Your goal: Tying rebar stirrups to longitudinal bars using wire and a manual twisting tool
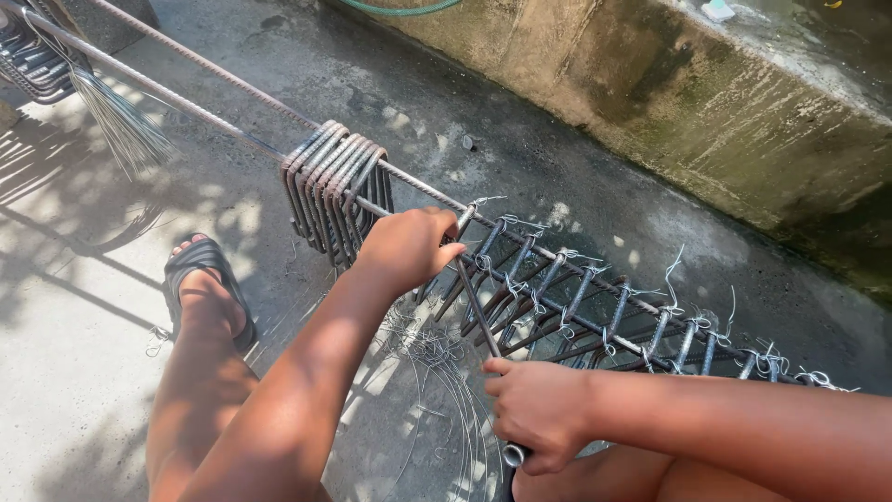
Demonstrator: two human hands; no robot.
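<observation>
Right hand (537, 414): lower centre of the frame, nearest the camera; fingers pressed together in a fist around the handle of the tying hook (478, 311).
Tying hook: thin metal rod with a tubular handle end showing below the fist; shaft runs up and left to the rebar cage (595, 307), tip at the joint beside the left hand.
Left hand (409, 246): centre of the frame; fingers curled over the top bar of the cage, gripping at the first tied stirrup. What the fingertips pinch cannot be told.
Rebar cage: runs from centre to lower right; stirrups stand side by side along the long bars (186, 88), each joint bound with tie wire whose cut ends stick up.
Loose stirrups (336, 186): a bunch of untied bent bars hanging together on the long bars, just left of the left hand.
Second stirrup bunch (32, 60): upper left corner, on the same bars.
Wire bundle (121, 121): straight tie wires fanned downward, upper left, beside that bunch.
Wire scraps (432, 358): tangled offcuts on the floor under the cage.
Foot in a black sandal (204, 288): left of centre, flat on the floor.
Floor (84, 390): bare concrete, sunlit at left with hard shadows, damp and dark toward the top.
Wall (706, 102): low, stained concrete kerb crossing the upper right.
Hose (400, 7): green, at the top edge.
</observation>
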